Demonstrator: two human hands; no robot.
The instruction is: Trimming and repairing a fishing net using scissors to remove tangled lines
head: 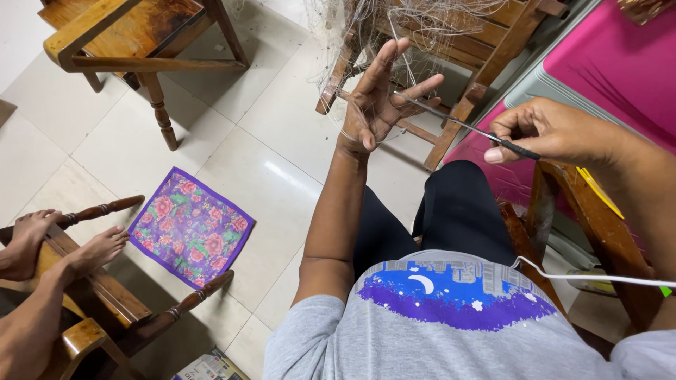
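Observation:
My left hand (380, 98) is raised with fingers spread, and thin strands of a pale fishing net (394, 28) loop around them. The net hangs down from a wooden chair (486, 49) in front of me. In my right hand (553, 134) I pinch a long thin dark needle (465, 125), whose tip points left and reaches the fingers of my left hand. I sit with my legs in black trousers (451, 211) and wear a grey shirt with a blue and purple print.
A purple floral cloth (190, 226) lies on the pale tiled floor. Another wooden chair (134, 42) stands at the top left. Another person's bare feet (63, 246) rest on a wooden chair at the left. A pink surface (620, 63) is at the right.

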